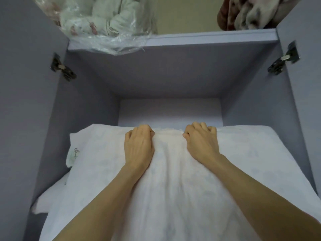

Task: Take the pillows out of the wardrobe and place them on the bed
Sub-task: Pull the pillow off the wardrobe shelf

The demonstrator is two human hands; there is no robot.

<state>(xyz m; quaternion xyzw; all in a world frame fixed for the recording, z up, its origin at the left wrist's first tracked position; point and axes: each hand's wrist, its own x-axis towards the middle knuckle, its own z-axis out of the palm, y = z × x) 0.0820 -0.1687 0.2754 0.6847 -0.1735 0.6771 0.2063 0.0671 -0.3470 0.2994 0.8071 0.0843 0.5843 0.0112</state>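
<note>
Head view: the top pillow (173, 180) lies in the wardrobe (90, 105) compartment, stacked on a lower pillow (52, 197) that peeks out at the left. Its long axis seems to run left to right. The left hand (139, 148) and right hand (201, 145) each have a closed grip on bunched fabric at its far edge, equally near. Pulling it out means drawing it toward the near side.

Two bare forearms reach in from the lower edge of the view, uncovered from elbow to wrist, with no sleeve showing. The left hand (139, 146) and right hand (201, 143) are bare too (tendons and knuckles stand out on their backs), the visible nails short.
</note>
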